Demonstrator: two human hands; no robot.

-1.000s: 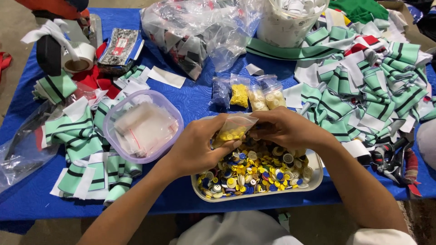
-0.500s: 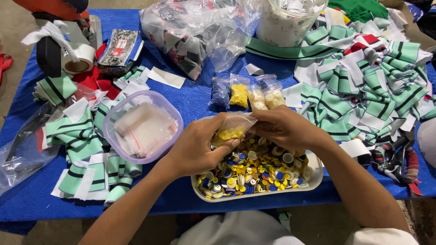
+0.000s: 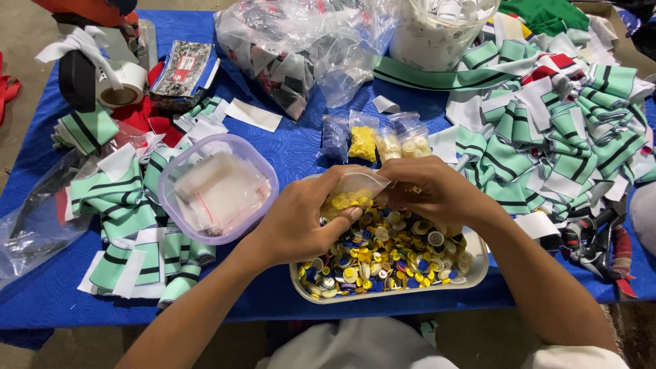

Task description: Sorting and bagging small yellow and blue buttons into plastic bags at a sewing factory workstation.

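Both hands hold one small clear plastic bag [image 3: 352,190] with yellow buttons in it, just above a white tray [image 3: 478,263] heaped with mixed yellow, blue and white buttons. My left hand [image 3: 301,219] grips the bag's lower left side. My right hand [image 3: 427,191] pinches the bag's top right edge. Beyond the hands, small filled bags of buttons [image 3: 376,140] lie on the blue table [image 3: 301,147].
A clear round tub [image 3: 256,167] of empty small bags stands left of the tray. Green-and-white striped cloth pieces [image 3: 560,137] are piled right and left. A large plastic bag of cloth [image 3: 301,48], a white bucket [image 3: 437,34] and a tape roll [image 3: 119,85] sit at the back.
Both hands have stayed over the tray with the bag. The fingers have shifted slightly along its top edge.
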